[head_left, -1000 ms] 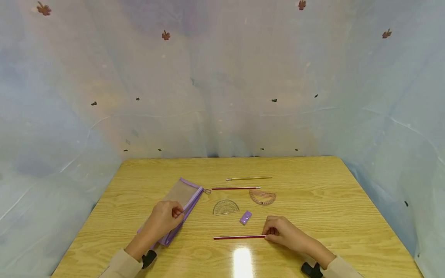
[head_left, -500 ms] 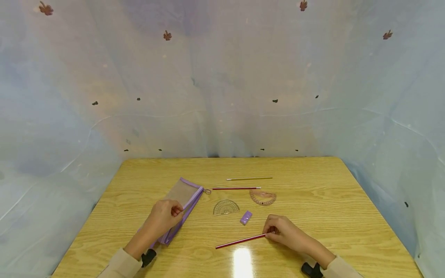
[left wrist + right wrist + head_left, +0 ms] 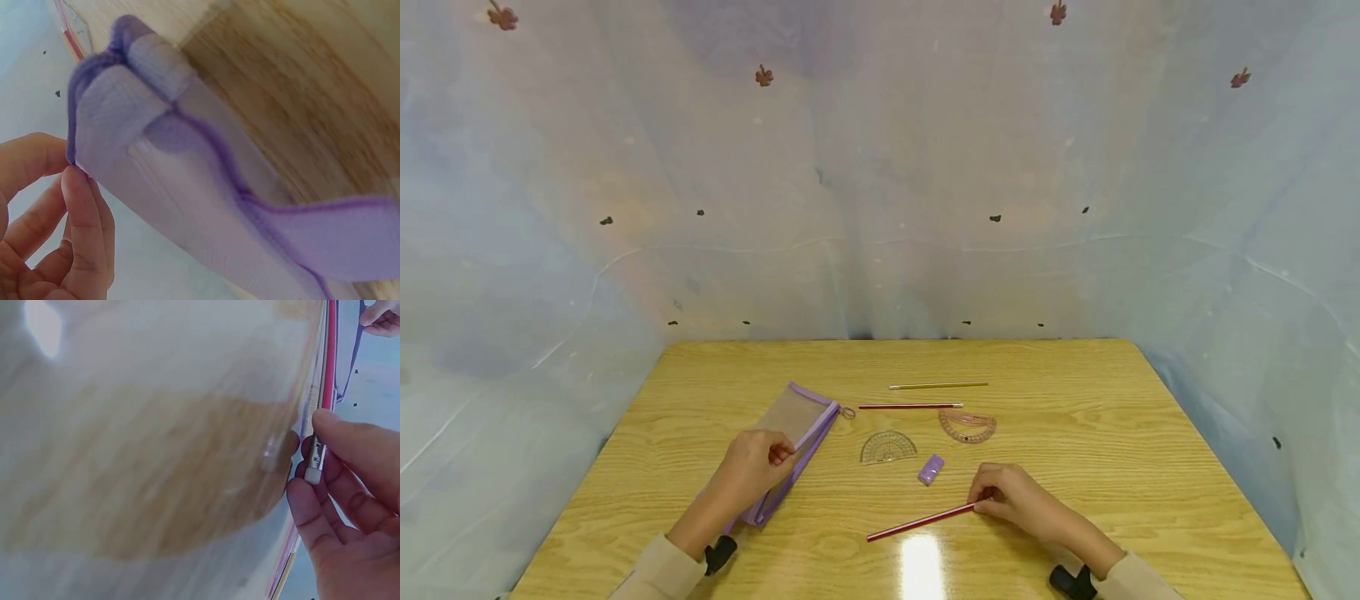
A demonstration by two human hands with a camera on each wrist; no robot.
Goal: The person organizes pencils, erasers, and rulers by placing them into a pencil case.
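Observation:
My left hand [image 3: 756, 467] pinches the upper edge of a purple-trimmed mesh pencil case [image 3: 790, 417], which leans to the left on the table. In the left wrist view the thumb and a finger meet on the trim of the pencil case [image 3: 131, 119]. A red pencil [image 3: 917, 522] is held near its eraser end by my right hand [image 3: 1011, 500], its other end slanting left and toward me. The right wrist view shows the white eraser tip and metal band of the red pencil [image 3: 317, 459] between thumb and fingers.
A purple eraser [image 3: 931, 469], a clear protractor [image 3: 887, 447] and a pinkish protractor [image 3: 967, 427] lie mid-table. Behind them are another red pencil [image 3: 910, 407] and a yellow pencil [image 3: 938, 385]. A patterned curtain [image 3: 880, 183] hangs beyond the wooden table [image 3: 1075, 400].
The held red pencil has turned from nearly level to a slant, its left end swinging toward me. My left hand and the pencil case stay almost still.

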